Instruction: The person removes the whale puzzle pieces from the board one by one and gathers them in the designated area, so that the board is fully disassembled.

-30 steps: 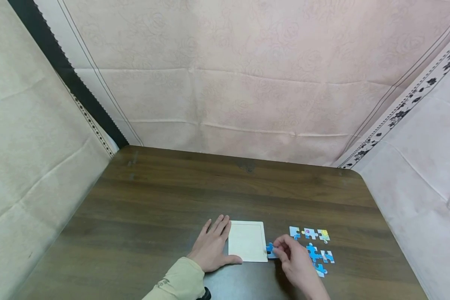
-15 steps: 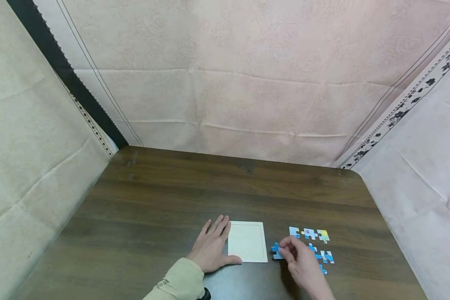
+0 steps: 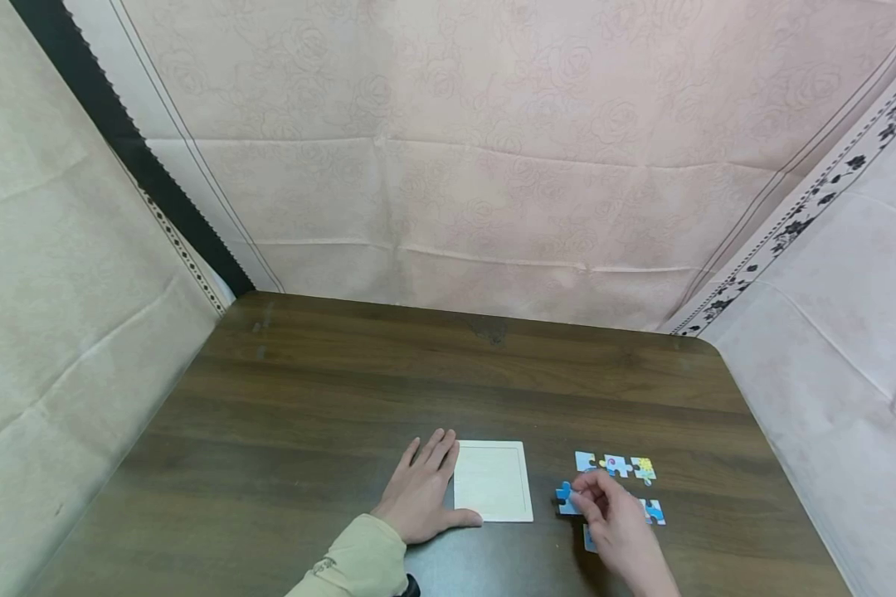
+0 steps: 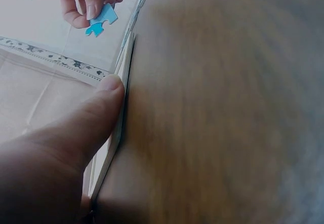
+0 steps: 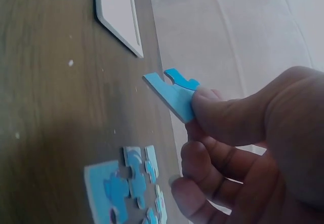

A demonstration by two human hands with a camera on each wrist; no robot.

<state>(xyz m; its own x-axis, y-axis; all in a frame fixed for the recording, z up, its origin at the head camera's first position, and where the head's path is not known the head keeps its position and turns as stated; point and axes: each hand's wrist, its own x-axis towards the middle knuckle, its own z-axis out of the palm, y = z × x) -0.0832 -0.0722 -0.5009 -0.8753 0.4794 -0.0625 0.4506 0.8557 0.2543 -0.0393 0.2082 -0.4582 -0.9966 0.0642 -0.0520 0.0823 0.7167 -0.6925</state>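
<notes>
My right hand [image 3: 620, 522] pinches a blue jigsaw puzzle piece [image 3: 565, 500] between thumb and fingers, to the right of a square white puzzle tray [image 3: 493, 481]. In the right wrist view the puzzle piece [image 5: 172, 96] is tilted, its tab pointing away from the thumb. My left hand [image 3: 421, 491] lies with outstretched fingers along the tray's left edge, the thumb at its near left corner. The left wrist view shows that thumb [image 4: 101, 105] against the tray's side.
Loose puzzle pieces lie right of the tray: a row of three at the back, with a yellow-patterned piece [image 3: 644, 468] at its right end, and a blue-and-white piece [image 3: 654, 512] nearer. My right hand partly covers another piece [image 3: 589, 539]. Fabric [image 3: 448, 182] hangs behind the wooden table [image 3: 306, 398].
My right hand has carried the blue puzzle piece rightward, away from the tray's right edge, and now covers some loose pieces. My left hand and the tray have stayed put.
</notes>
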